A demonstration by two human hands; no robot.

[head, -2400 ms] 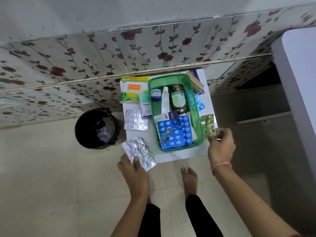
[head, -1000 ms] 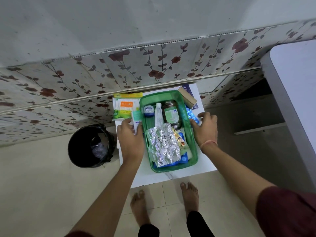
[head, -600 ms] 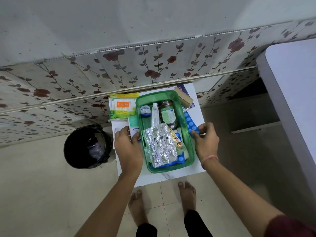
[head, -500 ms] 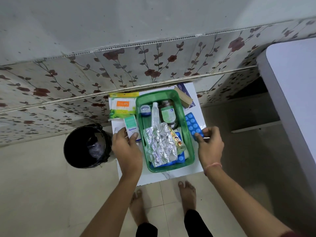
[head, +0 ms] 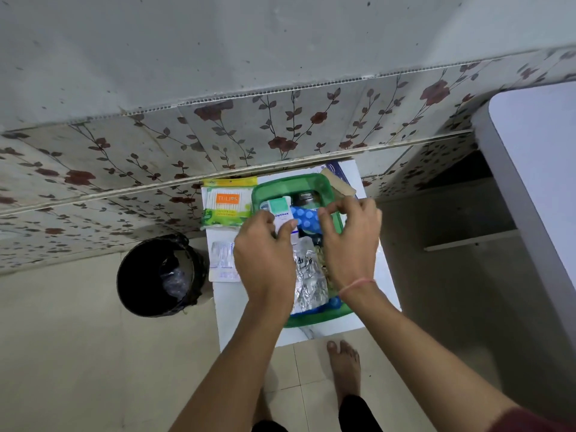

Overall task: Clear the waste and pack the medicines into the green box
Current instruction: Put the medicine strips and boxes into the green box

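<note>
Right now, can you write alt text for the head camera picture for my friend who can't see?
Two bare hands meet over a green box of medicines: the left hand holds a small white carton, the right hand a blue blister strip. The box sits on a small white table, beside a black bin.

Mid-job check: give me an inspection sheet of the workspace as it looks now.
Surface: small white table, crowded.
Job's things: green box holds foil strips and a brown bottle; silver blister pack lies outside it.
Clutter: cotton swab pack beside the box.
Grippers: left hand holds a small carton; right hand holds a blue blister strip, both over the box.
Cables: nothing seen.
Surroundings: black bin on the floor, floral wall tiles.
</note>
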